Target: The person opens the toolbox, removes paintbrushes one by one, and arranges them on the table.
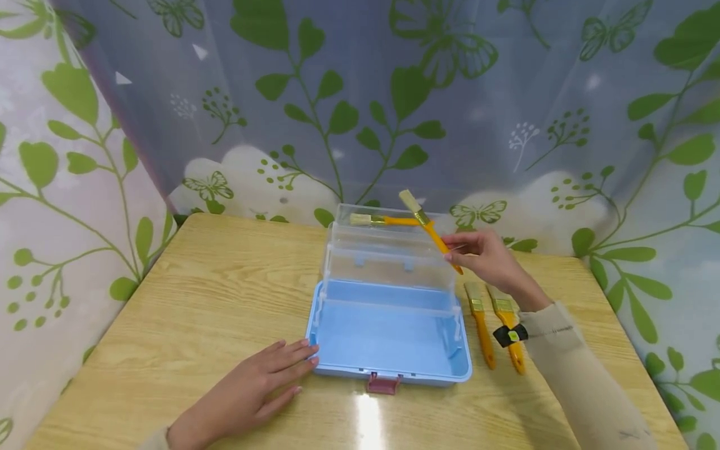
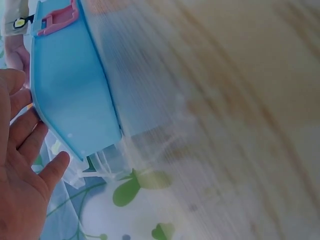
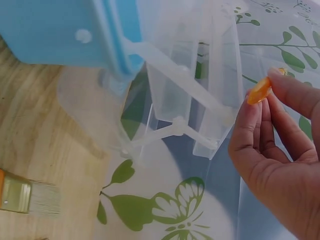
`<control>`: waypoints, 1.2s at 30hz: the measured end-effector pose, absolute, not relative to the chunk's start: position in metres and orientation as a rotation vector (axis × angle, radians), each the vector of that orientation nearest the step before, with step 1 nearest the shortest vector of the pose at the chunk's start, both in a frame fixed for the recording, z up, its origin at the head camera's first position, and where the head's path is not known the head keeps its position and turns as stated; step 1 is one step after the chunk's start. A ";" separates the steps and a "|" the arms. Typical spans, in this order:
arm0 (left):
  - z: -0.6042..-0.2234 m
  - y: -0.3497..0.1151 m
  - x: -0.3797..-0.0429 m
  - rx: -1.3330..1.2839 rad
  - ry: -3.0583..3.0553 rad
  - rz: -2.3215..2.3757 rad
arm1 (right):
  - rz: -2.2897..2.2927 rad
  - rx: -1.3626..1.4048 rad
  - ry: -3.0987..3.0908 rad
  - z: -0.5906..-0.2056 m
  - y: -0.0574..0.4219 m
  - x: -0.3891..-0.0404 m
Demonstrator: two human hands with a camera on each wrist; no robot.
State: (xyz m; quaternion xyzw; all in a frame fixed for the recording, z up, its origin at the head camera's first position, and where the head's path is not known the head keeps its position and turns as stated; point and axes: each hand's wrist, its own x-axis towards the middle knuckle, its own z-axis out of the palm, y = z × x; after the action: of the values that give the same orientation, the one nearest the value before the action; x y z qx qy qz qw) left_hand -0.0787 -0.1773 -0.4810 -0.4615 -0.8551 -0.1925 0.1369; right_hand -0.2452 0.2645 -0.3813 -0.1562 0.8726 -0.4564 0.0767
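Observation:
A light blue plastic box (image 1: 394, 340) stands unlatched and opened out on the table, its clear fold-out trays (image 1: 382, 262) raised behind the blue base. My right hand (image 1: 486, 256) pinches a paintbrush (image 1: 434, 236) by its orange handle, pale bristles up and to the left, above the top tray. Another paintbrush (image 1: 362, 219) lies lengthwise in that tray. In the right wrist view the held handle's orange end (image 3: 259, 91) shows between thumb and fingers. My left hand (image 1: 255, 381) rests its extended fingertips against the box's front left corner.
Two more orange-handled paintbrushes, one nearer the box (image 1: 482, 331) and one farther right (image 1: 510, 350), lie on the wooden table (image 1: 225, 281) under my right forearm. A pink latch (image 1: 384, 383) hangs at the box's front. Leaf-patterned cloth (image 1: 349, 156) rises behind the trays.

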 end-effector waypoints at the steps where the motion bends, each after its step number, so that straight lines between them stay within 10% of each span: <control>1: -0.481 -0.178 -0.079 -1.335 -2.474 -0.560 | -1.375 -0.465 2.618 -0.381 0.265 -0.244; 36: -0.481 -0.176 -0.077 -1.322 -2.484 -0.582 | -1.361 -0.453 2.747 -0.389 0.288 -0.179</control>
State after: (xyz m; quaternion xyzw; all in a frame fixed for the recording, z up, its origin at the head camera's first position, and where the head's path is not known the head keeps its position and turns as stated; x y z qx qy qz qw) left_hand -0.0767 -0.1762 -0.4814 -0.4561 -0.8566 -0.2007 0.1339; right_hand -0.1792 0.2883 -0.3892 -0.1462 0.8863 -0.4390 0.0211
